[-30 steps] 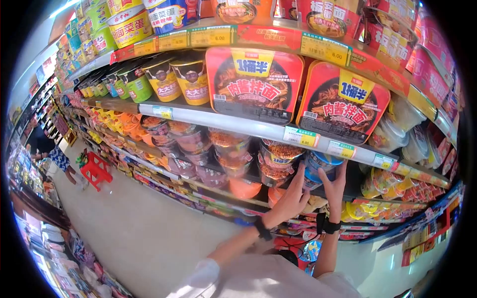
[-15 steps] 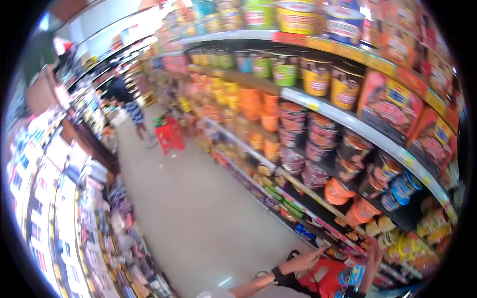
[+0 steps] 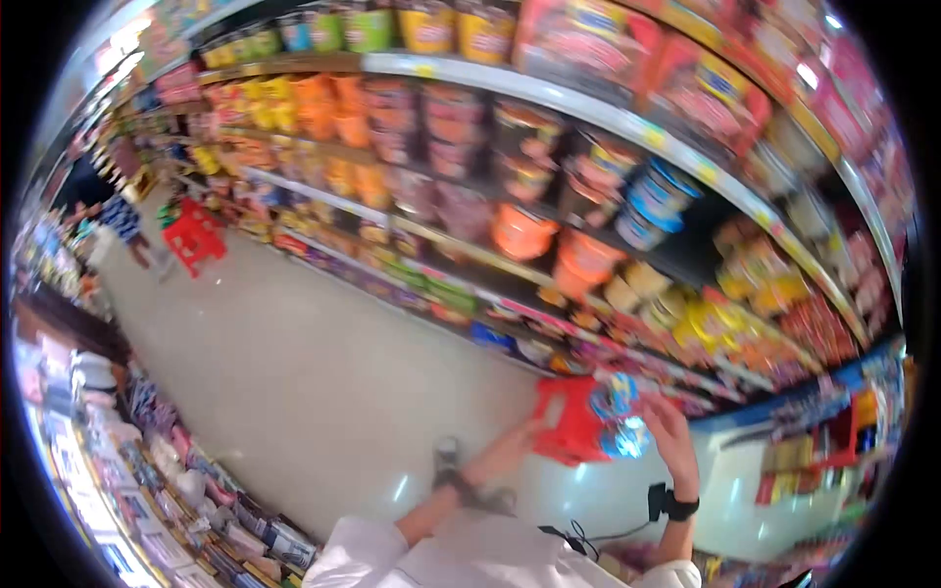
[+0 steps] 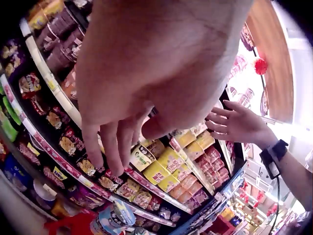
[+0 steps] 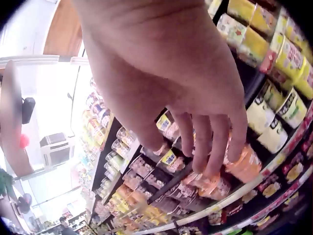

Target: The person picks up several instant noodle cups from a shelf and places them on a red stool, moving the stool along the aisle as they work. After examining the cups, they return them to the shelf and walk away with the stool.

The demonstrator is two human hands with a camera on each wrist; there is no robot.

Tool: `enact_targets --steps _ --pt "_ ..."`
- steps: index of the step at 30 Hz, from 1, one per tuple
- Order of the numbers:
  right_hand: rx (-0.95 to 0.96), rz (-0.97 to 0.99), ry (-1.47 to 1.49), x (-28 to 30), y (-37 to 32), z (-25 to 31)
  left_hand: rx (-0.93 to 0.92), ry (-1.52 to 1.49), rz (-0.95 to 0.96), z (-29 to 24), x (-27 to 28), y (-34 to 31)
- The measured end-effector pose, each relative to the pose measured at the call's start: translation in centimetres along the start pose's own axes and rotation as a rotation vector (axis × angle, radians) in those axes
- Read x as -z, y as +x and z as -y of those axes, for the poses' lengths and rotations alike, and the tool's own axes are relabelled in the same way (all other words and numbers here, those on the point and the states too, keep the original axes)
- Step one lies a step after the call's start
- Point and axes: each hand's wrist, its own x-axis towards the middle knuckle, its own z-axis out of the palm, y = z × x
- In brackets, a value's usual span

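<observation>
In the head view my left hand [image 3: 512, 446] is low beside a red plastic stool [image 3: 551, 421], its fingers loose in the left wrist view and holding nothing. On the stool's right part are blue noodle tubs [image 3: 624, 438]. My right hand [image 3: 671, 431] is just right of those tubs, fingers extended; the left wrist view shows this right hand [image 4: 239, 122] with spread fingers and nothing in it. Above, on the shelf, stands a stack of blue noodle tubs [image 3: 657, 201], apart from both hands. The right wrist view has the right hand's fingers [image 5: 203, 142] hanging in front of shelved tubs.
Long shelves carry black tubs, orange tubs [image 3: 522, 231], yellow tubs [image 3: 711, 323] and large red boxes [image 3: 588, 39]. A metal shelf edge [image 3: 549, 88] runs above the blue stack. Another red stool [image 3: 193, 237] and a person [image 3: 120, 218] are down the aisle. Packed goods line the left side.
Both hands have left the blue tubs on the shelf and come down toward the red stool. The head view swung left along the aisle, then partly back. The blue stack stays on the shelf.
</observation>
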Motion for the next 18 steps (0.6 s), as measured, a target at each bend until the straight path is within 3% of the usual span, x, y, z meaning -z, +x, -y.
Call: enact_targets --steps 2,4,8,10,12,15,18 --pt "0.029 -0.089 0.052 3.1 -3.6 -2.4 -0.005 0.459 0.029 3.2 -0.8 -0.4" --pt "-0.004 -0.206 0.076 5.0 -7.5 -4.2 0.023 0.622 -0.040 1.6 -3.1 -1.1" --pt "-0.035 -0.355 -0.085 10.0 -16.3 -13.0 0.103 0.552 -0.074 4.2 -8.8 -3.3" --pt "-0.121 -0.409 -0.052 12.8 -19.9 -20.2 0.120 0.517 -0.139 7.2 -12.1 -4.5" --pt "-0.205 -0.476 -0.050 14.9 -23.8 -26.4 0.206 0.561 -0.074 7.4 -16.2 -5.6" --pt "-0.248 -0.542 -0.110 17.9 -26.8 -30.0 0.304 0.530 -0.025 7.8 -20.9 -4.4" --pt "-0.222 -0.516 -0.080 21.5 -25.4 -30.8 0.181 0.621 0.115 9.9 -21.8 -3.0"
